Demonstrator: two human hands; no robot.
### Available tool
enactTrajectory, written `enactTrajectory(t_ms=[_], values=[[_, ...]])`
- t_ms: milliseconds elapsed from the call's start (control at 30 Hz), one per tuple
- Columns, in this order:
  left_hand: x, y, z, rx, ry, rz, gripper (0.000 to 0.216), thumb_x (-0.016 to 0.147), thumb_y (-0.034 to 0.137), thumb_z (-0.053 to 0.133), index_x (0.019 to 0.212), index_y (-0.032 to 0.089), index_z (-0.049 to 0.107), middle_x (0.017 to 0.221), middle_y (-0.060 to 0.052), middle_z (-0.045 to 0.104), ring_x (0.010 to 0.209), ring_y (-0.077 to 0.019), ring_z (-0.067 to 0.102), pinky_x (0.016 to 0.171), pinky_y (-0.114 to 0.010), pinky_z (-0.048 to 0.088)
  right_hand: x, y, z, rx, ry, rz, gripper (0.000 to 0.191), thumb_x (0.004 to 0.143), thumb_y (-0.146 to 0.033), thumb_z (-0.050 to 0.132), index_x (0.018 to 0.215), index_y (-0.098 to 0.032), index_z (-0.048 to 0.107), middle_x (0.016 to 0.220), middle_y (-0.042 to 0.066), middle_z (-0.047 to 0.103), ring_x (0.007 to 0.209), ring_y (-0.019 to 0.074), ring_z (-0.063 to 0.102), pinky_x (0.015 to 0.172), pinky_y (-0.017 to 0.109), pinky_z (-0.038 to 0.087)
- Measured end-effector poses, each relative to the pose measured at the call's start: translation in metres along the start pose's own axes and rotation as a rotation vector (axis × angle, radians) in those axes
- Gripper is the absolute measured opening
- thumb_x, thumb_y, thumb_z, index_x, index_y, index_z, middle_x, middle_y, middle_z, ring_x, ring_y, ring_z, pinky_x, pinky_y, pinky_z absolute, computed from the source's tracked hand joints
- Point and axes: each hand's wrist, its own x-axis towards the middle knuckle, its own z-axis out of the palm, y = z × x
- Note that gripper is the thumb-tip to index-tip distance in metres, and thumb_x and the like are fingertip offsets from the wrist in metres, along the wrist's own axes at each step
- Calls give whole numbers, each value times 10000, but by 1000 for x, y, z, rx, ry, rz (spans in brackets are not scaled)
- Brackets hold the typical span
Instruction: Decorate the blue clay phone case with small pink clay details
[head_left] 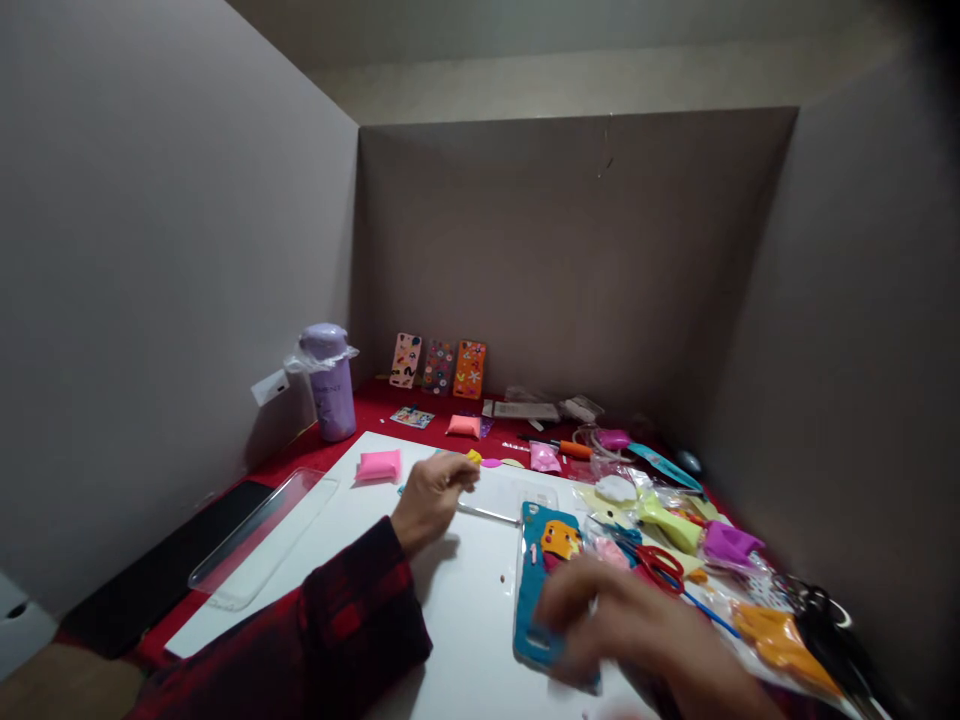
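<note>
My left hand is above the white board, thumb and fingertips pinched together. Whatever they may hold is too small or hidden to name. Just past the fingertips is a small yellow clay piece. A thin silver rod lies beside this hand, pointing toward the phone case. My right hand, smeared by motion, hovers over the lower right of the teal phone case. On that case is a yellow clay figure with a round red cheek and a dark red part below. The right fingertips' grip is unclear.
A clear phone case and pink clay pack are at left. A purple bottle stands behind. Red-handled scissors, a magenta clay bag and an orange clay bag crowd the right. Decorated cases lean at the back.
</note>
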Motion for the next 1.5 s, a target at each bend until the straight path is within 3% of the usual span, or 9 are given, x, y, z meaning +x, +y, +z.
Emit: enactTrajectory(t_ms=[67, 100, 200, 367, 533, 767, 1000, 1200, 1500], values=[[5, -3, -11, -3, 110, -89, 163, 805, 228, 500, 692, 171, 602, 608, 0, 603, 573, -133, 552, 553, -233, 409, 2, 10, -18, -248, 448, 104, 131, 890, -189, 499, 917, -230, 620, 957, 60, 654, 878, 212, 639, 752, 346, 510], [8, -4, -15, -4, 155, -126, 192, 813, 254, 490, 670, 173, 589, 578, 10, 586, 544, -129, 534, 529, -230, 395, 2, 21, -25, -350, 599, 67, 101, 873, -187, 528, 843, -215, 620, 897, 55, 645, 834, 204, 636, 722, 335, 498], [13, -12, -22, -13, 237, -200, 242, 817, 311, 481, 639, 175, 575, 534, 23, 567, 516, -125, 511, 527, -235, 389, -4, 61, -32, -486, 850, 71, 111, 870, -186, 529, 800, -192, 615, 894, 67, 611, 849, 204, 604, 727, 338, 480], [18, -24, -19, -55, 247, -261, 200, 779, 323, 526, 682, 168, 606, 597, 2, 627, 567, -135, 558, 567, -243, 430, -22, 94, -30, -609, 833, 101, 87, 849, -186, 561, 805, -184, 636, 912, 76, 607, 854, 215, 589, 731, 358, 466], [17, -25, -14, -109, 229, -312, 132, 669, 289, 641, 656, 162, 607, 580, 12, 609, 538, -132, 557, 496, -223, 416, -20, 84, -30, -593, 941, 75, 84, 839, -149, 566, 805, -173, 639, 909, 77, 603, 858, 206, 582, 740, 347, 459], [15, -10, -10, -215, 209, -327, 197, 623, 308, 684, 752, 161, 668, 693, -14, 681, 620, -147, 612, 559, -237, 475, -16, 83, -25, -509, 936, 128, 104, 838, -135, 560, 764, -159, 630, 890, 82, 597, 854, 202, 577, 748, 352, 457], [13, -2, 0, -264, 205, -320, 240, 644, 334, 678, 815, 167, 683, 646, -10, 677, 609, -155, 617, 584, -263, 502, -16, 83, -23, -483, 915, 145, 105, 841, -128, 554, 770, -160, 625, 902, 81, 595, 861, 196, 578, 747, 354, 462], [18, -10, -17, -141, 424, -296, 208, 632, 322, 680, 765, 167, 643, 721, -12, 658, 678, -148, 599, 618, -243, 474, -20, 82, -26, -500, 881, 157, 100, 840, -149, 559, 772, -172, 627, 903, 75, 605, 855, 201, 585, 736, 342, 460], [21, -30, -36, 67, 272, -388, 194, 740, 235, 493, 839, 172, 646, 629, 7, 595, 534, -135, 518, 510, -242, 389, -33, 95, -23, -547, 876, 256, 121, 863, -260, 544, 809, -215, 643, 958, 52, 607, 881, 210, 594, 767, 337, 459]])
